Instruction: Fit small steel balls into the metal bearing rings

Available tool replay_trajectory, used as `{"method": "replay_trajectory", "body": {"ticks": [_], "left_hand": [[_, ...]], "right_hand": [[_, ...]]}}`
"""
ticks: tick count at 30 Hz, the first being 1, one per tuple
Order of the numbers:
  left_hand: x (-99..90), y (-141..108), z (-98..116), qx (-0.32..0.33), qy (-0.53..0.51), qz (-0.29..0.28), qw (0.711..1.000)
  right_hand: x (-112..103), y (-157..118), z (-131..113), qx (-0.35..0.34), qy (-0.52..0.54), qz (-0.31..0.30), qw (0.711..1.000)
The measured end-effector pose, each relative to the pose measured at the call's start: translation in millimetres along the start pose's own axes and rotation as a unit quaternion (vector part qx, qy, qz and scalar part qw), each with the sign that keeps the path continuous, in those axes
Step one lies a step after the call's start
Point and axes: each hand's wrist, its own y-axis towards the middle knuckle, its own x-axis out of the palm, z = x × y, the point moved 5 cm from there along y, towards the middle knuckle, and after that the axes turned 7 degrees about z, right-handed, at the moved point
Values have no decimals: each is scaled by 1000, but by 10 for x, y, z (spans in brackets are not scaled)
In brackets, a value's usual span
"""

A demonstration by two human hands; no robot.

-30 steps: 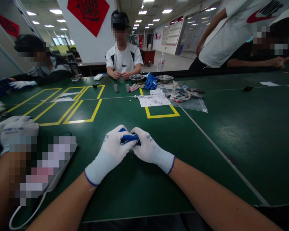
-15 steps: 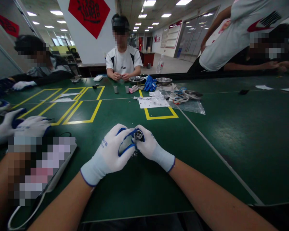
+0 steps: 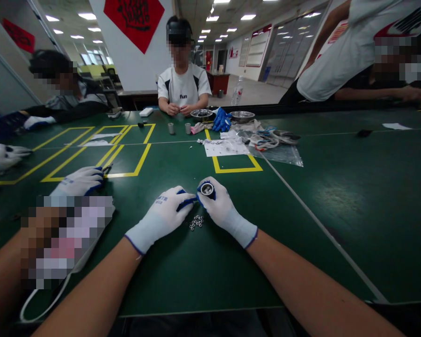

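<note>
Inward of the table's (image 3: 196,276) near edge, the right hand (image 3: 219,206) is holding the cup (image 3: 207,194) with its mouth showing, while the left hand's (image 3: 165,206) fingers, having narrowed since earlier, are leaving the small metal rings (image 3: 197,222) uncovered and accessible, any held item being indiscernible.

Past the broad green worktop (image 3: 312,243), I see a white wall panel (image 3: 121,70) carrying a red diamond-shaped hanging (image 3: 135,23) with black characters, and a smaller red sheet (image 3: 18,35) off to the left. Bright windows (image 3: 95,57) show behind yellow-green partitions (image 3: 95,70). Rows of ceiling lights (image 3: 248,17) run back over a pale floor (image 3: 259,86), where a reddish-brown cabinet (image 3: 220,84) stands. Along the far right wall are a red-edged board (image 3: 260,46) and glass doors (image 3: 289,51).
</note>
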Motion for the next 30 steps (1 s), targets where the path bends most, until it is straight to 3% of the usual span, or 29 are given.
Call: {"method": "replay_trajectory", "body": {"ticks": [8, 16, 24, 30], "left_hand": [[77, 19, 52, -106, -24, 16, 994], [109, 24, 60, -123, -3, 5, 992], [-191, -31, -41, -193, -136, 158, 959], [-216, -41, -18, -169, -302, 193, 918]], "right_hand": [[48, -52, -82, -25, -30, -31, 999], [36, -44, -73, -42, -49, -28, 997], [4, -10, -64, -6, -1, 6, 1000], [31, -17, -57, -8, 8, -11, 1000]]}}
